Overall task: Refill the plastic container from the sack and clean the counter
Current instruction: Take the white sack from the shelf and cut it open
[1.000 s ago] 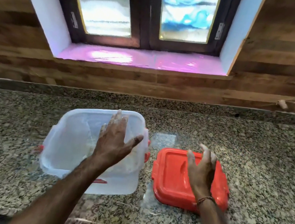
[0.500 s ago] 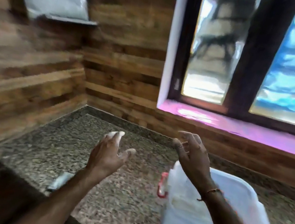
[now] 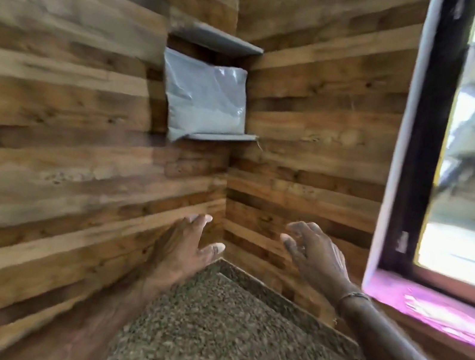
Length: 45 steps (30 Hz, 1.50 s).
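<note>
I read this as the fetching step: the sack (image 3: 203, 102) stands on a small corner shelf (image 3: 221, 137) in the upper middle of the frame, well above both hands. My left hand (image 3: 186, 250) and right hand (image 3: 315, 259) are raised over the counter (image 3: 234, 342), fingers spread, holding and touching nothing. Next I'd reach up and take the sack by both sides (it looks soft and full). The plastic container is out of frame.

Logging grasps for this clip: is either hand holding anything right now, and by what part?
Nothing is held. The left hand and right hand are open and empty, below the sack.
</note>
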Motion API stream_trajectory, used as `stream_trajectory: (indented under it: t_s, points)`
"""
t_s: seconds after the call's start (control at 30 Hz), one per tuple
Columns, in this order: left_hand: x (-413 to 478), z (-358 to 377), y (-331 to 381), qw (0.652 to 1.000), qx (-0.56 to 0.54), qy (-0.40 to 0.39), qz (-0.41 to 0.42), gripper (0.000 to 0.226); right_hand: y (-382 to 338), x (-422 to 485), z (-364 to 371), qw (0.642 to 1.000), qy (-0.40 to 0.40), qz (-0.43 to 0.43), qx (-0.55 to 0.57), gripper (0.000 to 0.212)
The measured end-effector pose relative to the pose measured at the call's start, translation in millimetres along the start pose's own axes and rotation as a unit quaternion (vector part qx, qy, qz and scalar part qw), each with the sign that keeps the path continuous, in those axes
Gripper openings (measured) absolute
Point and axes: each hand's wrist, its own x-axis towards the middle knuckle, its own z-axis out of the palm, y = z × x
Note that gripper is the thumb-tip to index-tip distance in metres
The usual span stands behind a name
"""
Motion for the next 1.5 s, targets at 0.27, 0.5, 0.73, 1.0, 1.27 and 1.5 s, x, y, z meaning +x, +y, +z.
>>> stream_trajectory:
  t_s: [0.27, 0.5, 0.73, 1.0, 1.27, 1.5]
  points:
    - [151.5, -65.3, -58.6, 0.996, 0.018, 0.089, 0.012, 0.065, -61.6, 170.0, 23.0, 0.999, 0.016, -0.051, -0.008, 0.031]
    - [328.2, -140.1, -100.1, 0.969, 0.049, 0.231, 0.071, 0.068, -115.6, 354.1, 24.6, 0.996, 0.078, -0.038, -0.035, 0.028]
    - [458.9, -182.5, -126.2, 0.958, 0.081, 0.269, 0.063, 0.071, -157.5, 515.0, 35.8, 0.988, 0.112, -0.078, -0.073, 0.045]
    - [504.8, -191.8, -162.1, 0.976, -0.083, 0.197, 0.048, 0.037, -187.7, 600.3, 52.5, 0.976, 0.05, -0.105, -0.184, 0.074]
    - [504.6, -182.1, -160.4, 0.962, -0.124, 0.232, 0.071, 0.031, -167.4, 585.3, 40.4, 0.974, 0.105, -0.023, -0.202, 0.008]
    - [470.1, -194.5, -153.5, 0.941, -0.168, 0.282, 0.081, 0.03, -160.2, 525.5, -19.9, 0.957, 0.211, -0.05, -0.191, 0.014]
